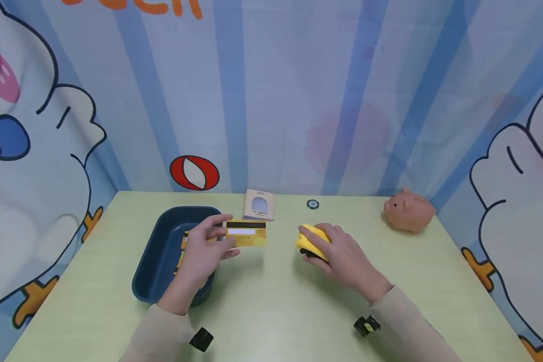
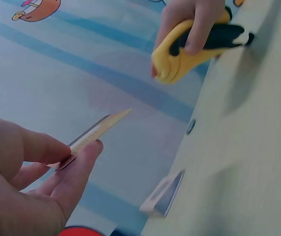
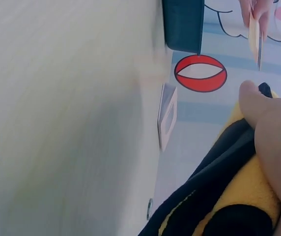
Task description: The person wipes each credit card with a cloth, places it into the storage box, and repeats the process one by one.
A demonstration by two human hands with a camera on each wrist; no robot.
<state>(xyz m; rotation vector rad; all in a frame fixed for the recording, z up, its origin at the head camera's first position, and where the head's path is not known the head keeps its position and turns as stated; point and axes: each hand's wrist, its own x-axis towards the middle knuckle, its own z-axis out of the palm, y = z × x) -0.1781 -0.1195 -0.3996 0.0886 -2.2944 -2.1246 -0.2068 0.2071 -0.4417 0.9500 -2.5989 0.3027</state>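
My left hand pinches a yellow bank card between thumb and fingers, its dark stripe and white strip facing me. The card stands above the table, seen nearly edge-on in the left wrist view. On the right, my right hand grips a soft, fuzzy yellow-and-black cloth item. Black bands run along it in the right wrist view, and part of it is hidden by the fingers. Behind the left hand is a navy basin with several yellow-and-black pieces in it.
A small pale booklet-like box stands at the table's back edge. Right of it lies a dark round chip. A pink piggy bank sits at the back right corner. The patterned curtain hangs behind the table.
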